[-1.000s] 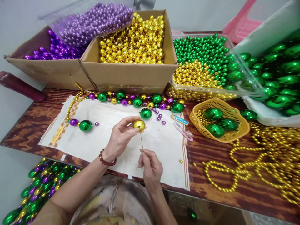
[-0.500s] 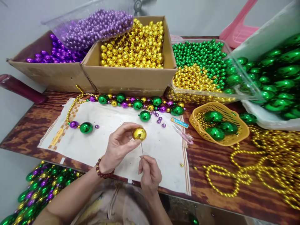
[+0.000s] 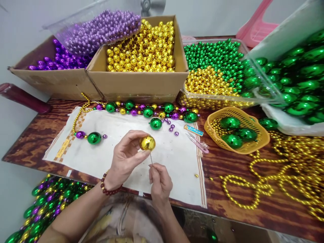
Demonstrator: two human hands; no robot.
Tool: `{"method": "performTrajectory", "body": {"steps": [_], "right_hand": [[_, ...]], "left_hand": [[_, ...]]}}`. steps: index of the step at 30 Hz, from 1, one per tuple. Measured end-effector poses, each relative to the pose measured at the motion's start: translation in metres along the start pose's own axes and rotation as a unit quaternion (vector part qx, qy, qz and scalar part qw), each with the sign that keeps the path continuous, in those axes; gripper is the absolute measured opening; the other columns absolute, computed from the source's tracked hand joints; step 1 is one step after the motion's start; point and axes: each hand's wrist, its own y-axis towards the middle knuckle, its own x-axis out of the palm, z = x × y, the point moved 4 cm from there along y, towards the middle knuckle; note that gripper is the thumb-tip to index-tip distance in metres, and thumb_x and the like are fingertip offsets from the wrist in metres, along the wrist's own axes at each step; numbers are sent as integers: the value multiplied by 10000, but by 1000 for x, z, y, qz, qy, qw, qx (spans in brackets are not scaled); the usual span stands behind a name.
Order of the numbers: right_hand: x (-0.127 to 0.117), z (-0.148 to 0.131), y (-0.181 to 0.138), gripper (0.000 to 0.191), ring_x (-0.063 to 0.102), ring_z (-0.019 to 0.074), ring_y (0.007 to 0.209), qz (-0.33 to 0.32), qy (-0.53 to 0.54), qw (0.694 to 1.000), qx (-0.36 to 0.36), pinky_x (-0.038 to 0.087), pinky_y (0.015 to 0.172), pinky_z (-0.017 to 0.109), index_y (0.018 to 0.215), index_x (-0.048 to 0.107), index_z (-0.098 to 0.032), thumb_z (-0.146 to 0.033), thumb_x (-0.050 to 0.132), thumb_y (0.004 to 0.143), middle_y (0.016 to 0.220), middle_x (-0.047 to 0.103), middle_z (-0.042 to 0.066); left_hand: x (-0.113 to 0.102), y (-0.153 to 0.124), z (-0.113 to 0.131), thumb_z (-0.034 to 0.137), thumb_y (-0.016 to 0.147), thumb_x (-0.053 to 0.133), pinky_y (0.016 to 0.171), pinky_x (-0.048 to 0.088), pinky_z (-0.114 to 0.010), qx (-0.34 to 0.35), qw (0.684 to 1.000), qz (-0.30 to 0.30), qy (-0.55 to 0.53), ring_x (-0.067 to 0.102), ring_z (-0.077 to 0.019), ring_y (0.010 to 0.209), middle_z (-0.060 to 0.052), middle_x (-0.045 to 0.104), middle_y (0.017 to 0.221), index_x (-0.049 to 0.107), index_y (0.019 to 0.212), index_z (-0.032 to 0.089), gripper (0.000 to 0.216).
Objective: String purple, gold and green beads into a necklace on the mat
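Note:
My left hand (image 3: 124, 161), a beaded bracelet on its wrist, pinches a large shiny gold bead (image 3: 147, 143) between thumb and fingers above the white cloth (image 3: 88, 157). Just below, my right hand (image 3: 161, 180) is closed on a thin needle (image 3: 151, 159) that points up to the bead's underside. Whether the tip is inside the bead I cannot tell. Behind the hands lie a loose green bead (image 3: 155, 123) and several small purple beads (image 3: 171, 128). A strand of mixed beads (image 3: 148, 112) runs along the cloth's far edge.
Cardboard boxes of purple beads (image 3: 63, 55) and gold beads (image 3: 141, 50) stand behind, beside a clear tub (image 3: 265, 98) of green and gold ones. To the right are pink-handled scissors (image 3: 198, 143), a blue-labelled item (image 3: 193, 130), a yellow basket (image 3: 215, 141) and piled gold bead chains (image 3: 298, 168).
The view has shifted slightly. Both hands sit a little farther left and higher in the picture, keeping the same hold on the gold bead and the needle.

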Motion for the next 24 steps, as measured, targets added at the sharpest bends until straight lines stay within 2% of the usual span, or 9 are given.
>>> {"method": "performTrajectory", "body": {"steps": [5, 8, 11, 16, 20, 24], "right_hand": [[1, -6, -3, 175, 473, 81, 516, -27, 1, 999, -35, 371, 510, 216, 1003, 632, -215, -124, 486, 971, 649, 536, -48], [2, -8, 3, 167, 455, 77, 495, -3, 31, 1000, -1, 370, 503, 208, 969, 629, -206, -150, 473, 987, 596, 490, -62], [2, -12, 15, 162, 472, 78, 498, 16, 67, 997, 28, 403, 516, 203, 973, 640, -202, -195, 479, 996, 590, 486, -62], [-6, -14, 28, 238, 631, 121, 620, -36, 99, 991, 83, 499, 589, 236, 1152, 667, -193, -261, 526, 973, 741, 654, 7], [-20, -4, 29, 182, 669, 142, 586, 12, 121, 982, 143, 487, 537, 232, 959, 695, -163, -320, 608, 925, 746, 711, 42], [-31, 1, 32, 233, 599, 121, 477, 67, 145, 975, 156, 449, 482, 220, 857, 675, -152, -376, 631, 902, 625, 661, 10]], "left_hand": [[2, 1, -7, 164, 852, 712, 889, 566, -291, -72, 995, -48, -40, 649, -146, 959, -44, 648, 1123, 688, 1132, 276, 302], [5, -3, -12, 167, 838, 729, 914, 554, -314, -86, 993, -72, -35, 638, -165, 1002, -55, 638, 1158, 683, 1123, 258, 302], [7, -9, -19, 186, 831, 743, 892, 534, -267, -107, 992, -69, 4, 629, -151, 993, -56, 637, 1139, 676, 1106, 233, 287], [8, -7, -34, 262, 861, 722, 815, 515, -227, -175, 983, -50, 26, 621, -135, 957, -54, 651, 1142, 613, 1176, 240, 334], [15, -5, -44, 299, 863, 715, 851, 506, -254, -181, 977, -81, 76, 617, -153, 980, -60, 654, 1153, 589, 1240, 242, 402], [25, -4, -54, 324, 853, 715, 934, 503, -334, -177, 956, -172, 162, 631, -196, 1025, -78, 678, 1147, 594, 1293, 238, 463]]}}
